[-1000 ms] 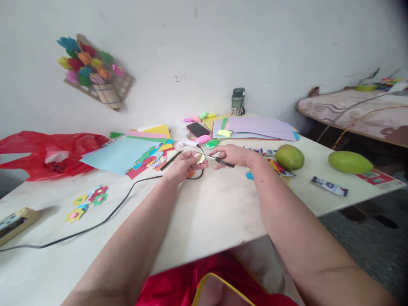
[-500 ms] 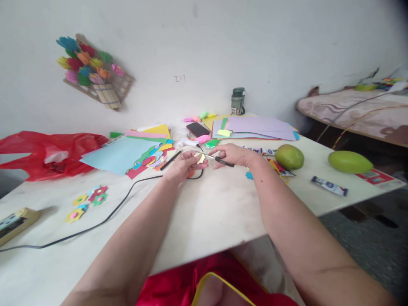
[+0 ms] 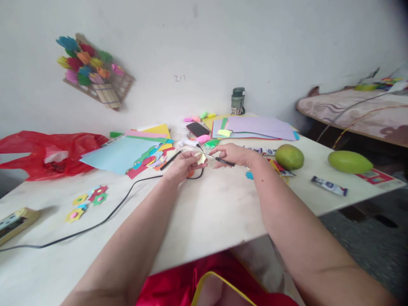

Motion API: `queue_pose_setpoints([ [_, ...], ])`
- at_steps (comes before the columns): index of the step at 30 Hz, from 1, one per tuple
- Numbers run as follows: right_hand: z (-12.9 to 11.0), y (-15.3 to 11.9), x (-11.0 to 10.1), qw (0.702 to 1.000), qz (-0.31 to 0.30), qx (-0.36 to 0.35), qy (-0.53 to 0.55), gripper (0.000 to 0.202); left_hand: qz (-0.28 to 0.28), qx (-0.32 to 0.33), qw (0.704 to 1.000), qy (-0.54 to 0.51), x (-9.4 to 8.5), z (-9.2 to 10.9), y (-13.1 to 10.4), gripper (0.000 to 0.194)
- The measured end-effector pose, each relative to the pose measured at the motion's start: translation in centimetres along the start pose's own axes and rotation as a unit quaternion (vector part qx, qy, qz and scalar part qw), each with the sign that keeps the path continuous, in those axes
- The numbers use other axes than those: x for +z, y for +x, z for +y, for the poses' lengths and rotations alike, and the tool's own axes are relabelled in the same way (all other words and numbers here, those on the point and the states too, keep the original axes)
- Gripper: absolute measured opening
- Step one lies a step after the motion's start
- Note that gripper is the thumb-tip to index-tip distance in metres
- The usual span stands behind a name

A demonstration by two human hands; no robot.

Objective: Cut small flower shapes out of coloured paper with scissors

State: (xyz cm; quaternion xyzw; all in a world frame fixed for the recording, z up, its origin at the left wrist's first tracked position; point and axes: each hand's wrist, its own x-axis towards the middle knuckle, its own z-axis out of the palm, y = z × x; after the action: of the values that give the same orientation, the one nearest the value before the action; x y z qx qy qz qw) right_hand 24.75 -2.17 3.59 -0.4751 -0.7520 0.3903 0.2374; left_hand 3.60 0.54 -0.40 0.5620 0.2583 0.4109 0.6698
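Note:
Pinched in my left hand [image 3: 183, 165] is a small piece of pale yellow paper [image 3: 200, 159]. My right hand [image 3: 230, 154] grips a pair of scissors [image 3: 225, 161] by dark handles, and the metal blades point left, reaching the paper's edge. Both hands are above the middle of the white table. Just behind them lies a white glue gun [image 3: 188, 143], and a black stick-like thing [image 3: 170, 160] is left of my left hand. Finished-looking paper flowers [image 3: 86, 203] in yellow, red, green and blue lie at the left.
A black cord [image 3: 124, 199] crosses the table to a power strip [image 3: 19, 223]. Coloured paper sheets [image 3: 108, 155] and scraps lie left, more sheets [image 3: 261, 127] behind. Two green fruits, one a mango-like fruit [image 3: 349, 162], sit right. A red plastic bag [image 3: 28, 148] lies far left.
The scissor blades and the pale yellow paper have shifted very slightly against each other. Both arms are almost where they were; the other things have not moved.

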Motion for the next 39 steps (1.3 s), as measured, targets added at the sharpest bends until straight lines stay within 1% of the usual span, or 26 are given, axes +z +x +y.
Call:
queue_pose_setpoints([
  [5,0.0,0.0,-0.1,1.000,-0.009,0.006,-0.018,0.055,0.009,0.001,1.000,-0.002,0.0,0.1,0.1,0.021],
  [11,-0.3,-0.2,-0.1,1.000,-0.015,0.023,0.007,0.048,0.006,-0.006,1.000,-0.015,0.1,0.0,0.1,0.021],
  [16,-0.5,-0.4,0.0,0.999,-0.010,0.027,0.015,0.052,0.006,-0.007,1.000,-0.017,0.5,0.2,0.0,0.021],
  [21,-0.7,-0.5,0.1,0.999,-0.011,0.041,0.026,0.052,0.009,-0.010,1.000,-0.025,0.9,0.0,0.1,0.022],
  [27,-0.5,-0.4,0.0,0.999,-0.020,0.039,0.027,0.051,0.006,-0.014,1.000,-0.021,0.5,-0.6,0.4,0.024],
  [32,-0.3,-0.4,0.0,0.999,-0.025,0.037,0.031,0.051,0.013,-0.021,0.999,-0.026,0.4,-0.8,0.5,0.024],
  [39,-0.9,-0.9,-0.1,0.996,-0.031,0.069,0.047,0.060,0.022,-0.042,0.998,-0.038,0.9,-0.5,0.3,0.023],
])
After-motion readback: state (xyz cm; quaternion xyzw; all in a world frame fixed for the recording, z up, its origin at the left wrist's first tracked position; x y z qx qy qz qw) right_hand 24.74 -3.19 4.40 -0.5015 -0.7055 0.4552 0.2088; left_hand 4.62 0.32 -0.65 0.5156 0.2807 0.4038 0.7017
